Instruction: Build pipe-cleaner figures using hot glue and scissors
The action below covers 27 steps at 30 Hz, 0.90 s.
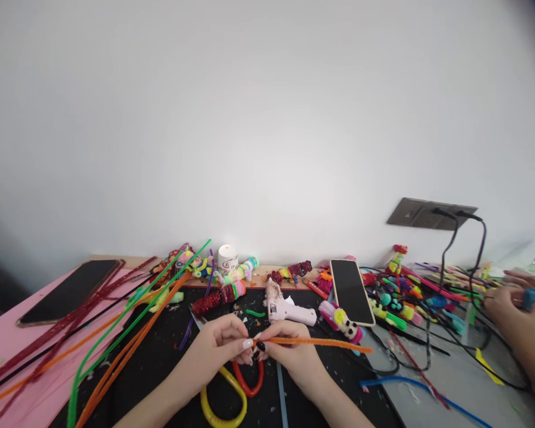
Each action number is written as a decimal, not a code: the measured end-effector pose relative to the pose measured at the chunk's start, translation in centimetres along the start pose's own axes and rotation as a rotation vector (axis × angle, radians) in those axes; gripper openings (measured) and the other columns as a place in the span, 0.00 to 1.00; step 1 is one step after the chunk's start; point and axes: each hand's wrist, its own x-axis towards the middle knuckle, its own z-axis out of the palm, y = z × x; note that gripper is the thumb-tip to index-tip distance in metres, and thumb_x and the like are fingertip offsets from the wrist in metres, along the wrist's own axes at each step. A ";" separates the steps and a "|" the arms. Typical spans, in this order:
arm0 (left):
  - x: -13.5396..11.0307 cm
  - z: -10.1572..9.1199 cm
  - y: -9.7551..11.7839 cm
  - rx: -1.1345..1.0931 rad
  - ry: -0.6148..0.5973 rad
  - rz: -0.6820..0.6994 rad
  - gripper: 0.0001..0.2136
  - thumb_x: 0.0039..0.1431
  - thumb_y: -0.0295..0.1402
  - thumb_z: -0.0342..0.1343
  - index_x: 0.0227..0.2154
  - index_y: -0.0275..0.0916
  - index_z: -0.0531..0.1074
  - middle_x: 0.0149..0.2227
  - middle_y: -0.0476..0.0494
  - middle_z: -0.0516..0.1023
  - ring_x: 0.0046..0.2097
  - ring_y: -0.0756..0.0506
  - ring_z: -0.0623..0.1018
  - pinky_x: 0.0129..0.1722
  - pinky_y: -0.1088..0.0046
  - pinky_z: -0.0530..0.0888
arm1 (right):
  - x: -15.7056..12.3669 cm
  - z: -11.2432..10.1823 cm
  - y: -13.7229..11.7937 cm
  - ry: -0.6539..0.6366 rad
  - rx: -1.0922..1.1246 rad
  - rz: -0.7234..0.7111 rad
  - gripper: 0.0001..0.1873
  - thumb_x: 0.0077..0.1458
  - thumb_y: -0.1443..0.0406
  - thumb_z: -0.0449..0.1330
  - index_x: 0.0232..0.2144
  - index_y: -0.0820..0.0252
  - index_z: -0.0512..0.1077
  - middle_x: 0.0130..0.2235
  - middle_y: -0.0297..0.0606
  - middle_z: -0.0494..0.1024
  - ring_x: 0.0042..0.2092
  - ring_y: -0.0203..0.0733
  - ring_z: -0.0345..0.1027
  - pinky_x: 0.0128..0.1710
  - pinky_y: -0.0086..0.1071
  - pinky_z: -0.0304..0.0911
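Observation:
Over the middle of the black mat, my left hand (225, 345) and my right hand (289, 351) meet at the end of an orange pipe cleaner (316, 342). Both are closed on it in a pinch, and its free length sticks out to the right past my right hand. Just beneath my hands lie scissors with one yellow and one red handle (225, 419), their blades partly covered by my left hand. A pale glue gun (294, 312) rests right behind my right hand. Behind my left hand is a dark red tinsel roll (214, 300).
Loose green, orange and red pipe cleaners (116, 348) spread across the left side. One phone (71, 291) lies on pink board; another phone (352, 291) is at the back right. A paper cup (227, 258) stands by the wall. Black cables (484, 249) hang near a co-worker's hands (515, 309).

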 end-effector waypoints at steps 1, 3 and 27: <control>0.0 0.0 0.1 0.003 0.007 -0.006 0.10 0.48 0.34 0.61 0.26 0.36 0.65 0.22 0.51 0.77 0.26 0.50 0.76 0.28 0.75 0.71 | 0.0 0.0 0.0 0.000 -0.001 -0.003 0.04 0.41 0.67 0.67 0.25 0.60 0.77 0.24 0.35 0.78 0.25 0.37 0.73 0.27 0.29 0.70; 0.0 0.0 0.1 0.015 0.023 -0.015 0.10 0.47 0.34 0.62 0.25 0.36 0.65 0.21 0.50 0.77 0.25 0.49 0.76 0.28 0.74 0.71 | 0.0 0.0 0.0 0.000 -0.003 -0.003 0.04 0.41 0.67 0.67 0.24 0.60 0.77 0.25 0.35 0.78 0.25 0.37 0.73 0.28 0.29 0.69; 0.0 0.2 -0.2 0.086 -0.020 0.116 0.06 0.53 0.32 0.56 0.32 0.38 0.64 0.23 0.53 0.75 0.27 0.51 0.74 0.29 0.75 0.69 | 0.1 0.2 -0.8 0.017 -0.006 0.039 0.05 0.39 0.66 0.68 0.22 0.62 0.76 0.22 0.35 0.77 0.24 0.36 0.71 0.26 0.28 0.67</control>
